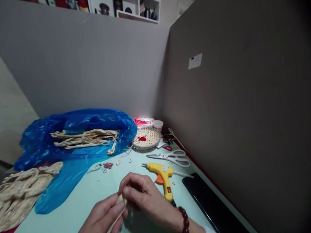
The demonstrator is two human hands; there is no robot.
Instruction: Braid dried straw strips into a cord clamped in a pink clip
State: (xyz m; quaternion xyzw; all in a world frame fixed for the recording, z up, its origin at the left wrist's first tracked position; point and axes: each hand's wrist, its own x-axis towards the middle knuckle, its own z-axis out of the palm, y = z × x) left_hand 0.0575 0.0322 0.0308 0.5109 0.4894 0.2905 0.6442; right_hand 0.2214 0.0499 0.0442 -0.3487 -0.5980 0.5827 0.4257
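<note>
Below the middle of the head view, my left hand (104, 216) is closed around a pale straw strip (110, 229), which runs down toward the lower edge. My right hand (146, 196), with a dark bead bracelet (185, 221) on its wrist, pinches thumb and forefinger together at the strip's upper end. Whatever lies between those fingertips is too small to make out. Just beyond my right hand a yellow glue gun (161, 171) lies on its side, with a glue stick (182, 174) poking from its back.
White-handled scissors (170, 157) lie behind the glue gun. A round woven basket (148, 139) stands farther back. Straw bundles (86, 137) rest on a blue plastic bag (68, 117). Woven straw slippers (22, 194) are at left, a flat black object (211, 203) at right. Grey partitions (104, 63) enclose the table.
</note>
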